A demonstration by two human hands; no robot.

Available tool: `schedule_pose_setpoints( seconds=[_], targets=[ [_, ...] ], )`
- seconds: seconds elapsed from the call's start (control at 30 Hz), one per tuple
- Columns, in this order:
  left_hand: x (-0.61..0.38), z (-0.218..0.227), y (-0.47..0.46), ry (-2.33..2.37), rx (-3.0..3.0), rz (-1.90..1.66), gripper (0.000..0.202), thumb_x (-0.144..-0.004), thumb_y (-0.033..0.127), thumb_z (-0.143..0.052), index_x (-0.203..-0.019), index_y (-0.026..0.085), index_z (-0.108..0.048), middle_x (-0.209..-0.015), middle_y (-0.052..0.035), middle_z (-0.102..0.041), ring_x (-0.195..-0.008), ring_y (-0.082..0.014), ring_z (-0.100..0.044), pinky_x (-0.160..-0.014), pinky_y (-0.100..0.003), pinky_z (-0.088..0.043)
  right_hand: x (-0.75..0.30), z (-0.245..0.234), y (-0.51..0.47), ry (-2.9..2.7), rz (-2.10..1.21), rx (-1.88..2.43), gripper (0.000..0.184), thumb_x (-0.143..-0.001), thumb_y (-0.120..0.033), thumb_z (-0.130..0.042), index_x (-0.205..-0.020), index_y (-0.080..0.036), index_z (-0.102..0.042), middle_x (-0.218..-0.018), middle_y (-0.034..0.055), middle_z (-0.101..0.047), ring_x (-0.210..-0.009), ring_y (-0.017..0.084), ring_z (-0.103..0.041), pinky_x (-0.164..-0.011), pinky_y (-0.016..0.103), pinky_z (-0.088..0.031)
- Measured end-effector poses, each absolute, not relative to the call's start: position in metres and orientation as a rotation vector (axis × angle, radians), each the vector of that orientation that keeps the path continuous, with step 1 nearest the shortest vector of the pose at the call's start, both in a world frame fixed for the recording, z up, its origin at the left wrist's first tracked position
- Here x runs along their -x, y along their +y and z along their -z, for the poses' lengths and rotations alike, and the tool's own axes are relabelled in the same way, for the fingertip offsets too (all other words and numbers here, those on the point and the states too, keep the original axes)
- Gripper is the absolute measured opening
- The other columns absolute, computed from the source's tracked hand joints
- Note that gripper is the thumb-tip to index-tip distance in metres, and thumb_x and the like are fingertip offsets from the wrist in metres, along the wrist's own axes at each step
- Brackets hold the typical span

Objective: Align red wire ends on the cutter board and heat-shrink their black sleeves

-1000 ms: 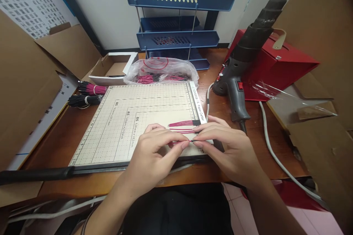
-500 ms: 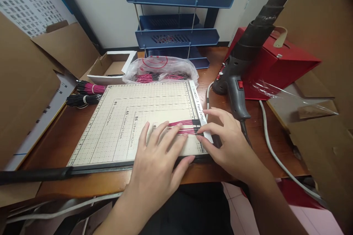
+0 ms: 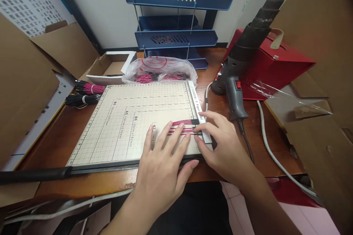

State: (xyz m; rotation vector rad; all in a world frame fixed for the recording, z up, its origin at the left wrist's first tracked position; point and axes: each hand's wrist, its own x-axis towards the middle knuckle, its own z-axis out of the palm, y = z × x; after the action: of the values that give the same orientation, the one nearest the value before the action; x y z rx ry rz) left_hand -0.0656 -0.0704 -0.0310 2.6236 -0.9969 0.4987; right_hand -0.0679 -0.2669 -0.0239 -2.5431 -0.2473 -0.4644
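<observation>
My left hand (image 3: 162, 161) lies flat on the paper cutter board (image 3: 129, 117), fingers spread over a row of short pink wires (image 3: 182, 126) with black ends. My right hand (image 3: 220, 143) rests beside it with fingers stretched out, fingertips touching the black wire ends at the board's white ruler strip (image 3: 199, 108). Neither hand grips anything.
A heat gun (image 3: 239, 73) stands right of the board, its white cable (image 3: 271, 147) trailing off the desk. Behind are a red box (image 3: 275, 66), a blue tray rack (image 3: 176, 25), a plastic bag of wires (image 3: 161, 69), and wire bundles (image 3: 85, 93) at left. Cardboard walls flank both sides.
A second ago both hands pinched one wire between their fingertips. That wire now lies with the others, and both hands have flattened onto the row.
</observation>
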Motion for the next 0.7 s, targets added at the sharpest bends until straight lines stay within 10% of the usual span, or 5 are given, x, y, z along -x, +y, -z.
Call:
schedule_pose_setpoints(
  seconds=[0.7],
  targets=[
    [0.0667,0.0356,-0.0728,-0.899,-2.664,-0.537,0.044,-0.107,0.045,-0.04,-0.137,0.02,-0.062,-0.155,-0.006,-0.052,-0.143,-0.0325,-0.047,-0.119,-0.062,-0.027,0.0627,0.0319,-0.2624,-0.045,0.518,2.427,0.016,-0.087,-0.018,-0.056,-0.1,-0.024,-0.063,-0.125,0.0074,-0.065,-0.119,0.027,-0.061,-0.101,0.052,-0.049]
  ],
)
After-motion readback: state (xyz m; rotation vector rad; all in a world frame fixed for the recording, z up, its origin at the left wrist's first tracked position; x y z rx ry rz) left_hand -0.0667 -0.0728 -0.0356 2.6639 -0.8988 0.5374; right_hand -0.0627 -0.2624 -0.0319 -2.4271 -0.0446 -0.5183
